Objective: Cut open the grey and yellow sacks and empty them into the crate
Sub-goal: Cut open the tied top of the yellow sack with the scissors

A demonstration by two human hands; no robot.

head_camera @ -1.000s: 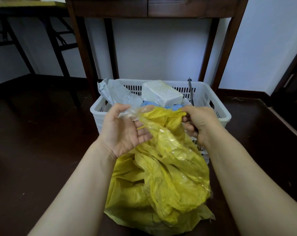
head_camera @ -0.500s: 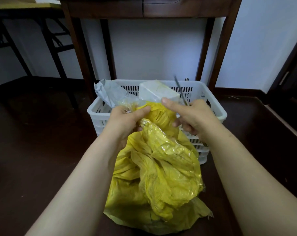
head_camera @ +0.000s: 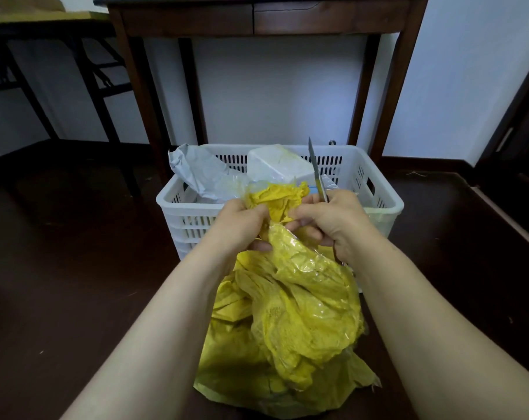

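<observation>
A crumpled yellow sack [head_camera: 290,322] stands on the dark floor in front of a white slatted crate [head_camera: 378,204]. My left hand [head_camera: 242,225] pinches the sack's bunched top from the left. My right hand [head_camera: 333,219] grips the same top from the right and also holds a knife [head_camera: 315,168], blade pointing up over the crate. Inside the crate lie a crumpled grey sack [head_camera: 202,171] and a white wrapped block [head_camera: 278,163].
A dark wooden table [head_camera: 257,19] stands against the white wall behind the crate, its legs on either side of it. A folding table frame [head_camera: 96,71] is at the far left. Dark floor surrounds the crate and sack.
My left hand went from open palm to closed on the sack's top. My right hand turned the knife so its blade points up, and both hands drew closer together.
</observation>
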